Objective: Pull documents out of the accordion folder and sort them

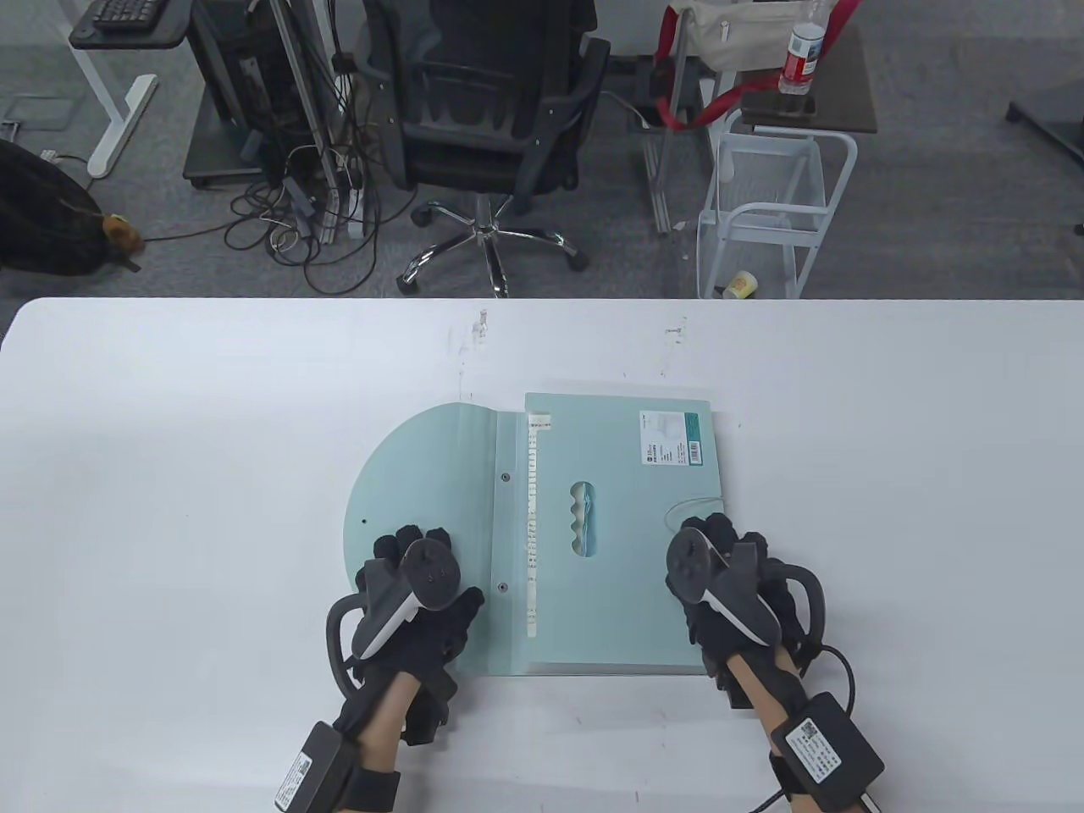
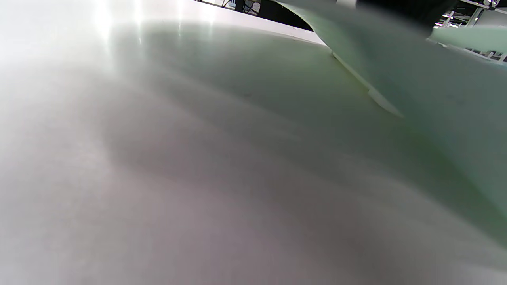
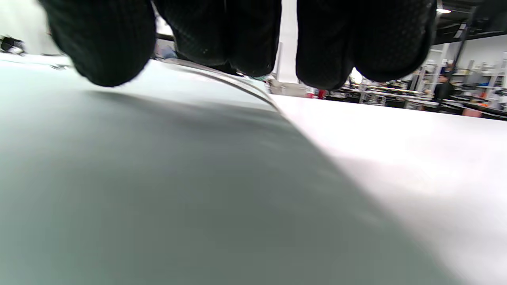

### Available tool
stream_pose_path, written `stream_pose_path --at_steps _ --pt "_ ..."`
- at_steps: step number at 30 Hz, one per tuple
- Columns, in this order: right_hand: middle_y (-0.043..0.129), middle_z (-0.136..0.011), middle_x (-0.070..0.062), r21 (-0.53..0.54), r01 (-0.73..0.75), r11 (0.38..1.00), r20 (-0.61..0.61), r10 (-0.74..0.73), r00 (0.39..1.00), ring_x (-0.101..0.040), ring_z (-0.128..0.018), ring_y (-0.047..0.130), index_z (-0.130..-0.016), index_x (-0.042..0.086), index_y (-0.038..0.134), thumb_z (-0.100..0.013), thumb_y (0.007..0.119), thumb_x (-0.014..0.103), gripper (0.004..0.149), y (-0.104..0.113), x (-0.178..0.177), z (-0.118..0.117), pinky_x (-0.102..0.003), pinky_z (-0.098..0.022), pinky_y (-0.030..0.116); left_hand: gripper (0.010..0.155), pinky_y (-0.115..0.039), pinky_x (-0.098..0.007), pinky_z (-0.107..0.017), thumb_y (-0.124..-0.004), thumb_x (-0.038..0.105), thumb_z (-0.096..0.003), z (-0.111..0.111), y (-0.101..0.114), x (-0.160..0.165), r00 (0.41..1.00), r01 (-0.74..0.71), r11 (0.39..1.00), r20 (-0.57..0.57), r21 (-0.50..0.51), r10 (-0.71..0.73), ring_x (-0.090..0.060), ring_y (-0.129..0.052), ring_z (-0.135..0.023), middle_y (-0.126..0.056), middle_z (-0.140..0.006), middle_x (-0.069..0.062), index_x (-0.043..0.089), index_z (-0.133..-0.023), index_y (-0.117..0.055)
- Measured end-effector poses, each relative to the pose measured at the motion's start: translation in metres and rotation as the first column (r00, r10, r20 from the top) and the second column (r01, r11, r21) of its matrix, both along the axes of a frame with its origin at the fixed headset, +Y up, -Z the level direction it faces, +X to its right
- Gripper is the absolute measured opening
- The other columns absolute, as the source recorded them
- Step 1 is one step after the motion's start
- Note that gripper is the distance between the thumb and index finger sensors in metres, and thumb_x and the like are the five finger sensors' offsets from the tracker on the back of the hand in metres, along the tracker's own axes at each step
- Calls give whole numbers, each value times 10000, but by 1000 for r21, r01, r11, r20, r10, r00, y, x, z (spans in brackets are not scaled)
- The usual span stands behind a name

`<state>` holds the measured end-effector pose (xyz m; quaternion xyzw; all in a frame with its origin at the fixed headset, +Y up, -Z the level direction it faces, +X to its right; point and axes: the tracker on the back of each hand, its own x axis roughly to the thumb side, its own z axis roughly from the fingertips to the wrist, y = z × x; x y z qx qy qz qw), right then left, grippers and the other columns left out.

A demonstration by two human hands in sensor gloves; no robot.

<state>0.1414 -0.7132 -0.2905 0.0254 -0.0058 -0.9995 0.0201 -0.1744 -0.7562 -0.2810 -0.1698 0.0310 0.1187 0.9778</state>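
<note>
Table view shows the pale green accordion folder (image 1: 622, 525) lying flat on the white tabletop (image 1: 169, 440), its rounded flap (image 1: 423, 491) opened out to the folder's left. The left hand (image 1: 415, 593) rests on that flap's near part, fingers curled; whether it grips anything I cannot tell. The right hand (image 1: 728, 584) presses fingertips (image 3: 222, 35) on the folder's near right corner, gripping nothing.
</note>
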Motion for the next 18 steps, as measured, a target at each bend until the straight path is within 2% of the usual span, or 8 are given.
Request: stream_pose_path --at_steps 1,3,4,6,10,13,15,18 --pt "705 -987 -26 -2 7 1000 -16 -7 1000 -454 -771 889 -968 287 670 -385 812 515 641 3 -8 -2 -546 -476 807 809 -245 -606 -764 -661 595 -492 1 -1 0 1000 -2 1000 4 -4 2 -390 -179 -1102 -133 -1164 -99 277 -1106 -240" --pt "843 -862 -40 -13 4 1000 -48 -4 999 -304 -486 1069 -931 280 720 -373 871 467 607 8 -25 -5 -419 -259 907 845 -222 -606 -760 -654 616 -481 1 -5 0 1000 -8 1000 13 -8 9 -391 -144 -1094 -94 -1153 -102 270 -1098 -191" --pt "881 -814 -40 0 6 1000 -78 -6 997 -242 -377 1094 -920 279 734 -363 894 454 605 12 -37 -7 -375 -186 914 859 -215 -605 -759 -647 628 -475 1 -6 0 1000 -5 1000 15 -14 5 -390 -132 -1092 -80 -1149 -99 268 -1093 -171" --pt "919 -764 -36 0 18 1000 -99 -18 995 -184 -264 1095 -903 271 759 -349 919 441 601 18 -54 -14 -339 -109 904 874 -209 -605 -758 -640 643 -468 0 -8 -1 1000 -7 1000 14 -24 7 -391 -123 -1088 -68 -1144 -100 268 -1088 -151" --pt "940 -728 -31 -83 103 991 -116 -113 987 -156 -193 1088 -896 250 765 -353 924 423 591 24 -85 -35 -320 -66 897 875 -210 -604 -758 -636 646 -469 -1 -9 -1 1000 -22 999 10 -41 22 -389 -121 -1087 -61 -1141 -98 271 -1084 -139" --pt "935 -716 -67 -152 177 972 -67 -188 980 -147 -166 1085 -902 207 754 -367 918 404 593 22 -102 -50 -315 -47 896 875 -214 -605 -758 -641 644 -469 0 -8 0 1000 -19 999 13 -35 19 -392 -123 -1087 -64 -1142 -100 269 -1085 -144" --pt "946 -684 -85 -156 167 974 -35 -175 984 -138 -142 1084 -894 185 762 -380 903 382 568 20 -111 -57 -310 -28 896 876 -207 -605 -755 -644 642 -470 0 -8 1 1000 -14 999 12 -35 15 -392 -118 -1086 -62 -1141 -102 268 -1085 -144" --pt "974 -607 -106 -203 84 975 49 -76 996 -130 -117 1092 -879 113 760 -424 840 344 516 15 -122 -65 -312 -10 900 873 -189 -604 -747 -650 637 -474 0 -7 2 1000 -13 999 -2 -38 13 -389 -103 -1082 -57 -1140 -95 269 -1086 -148"
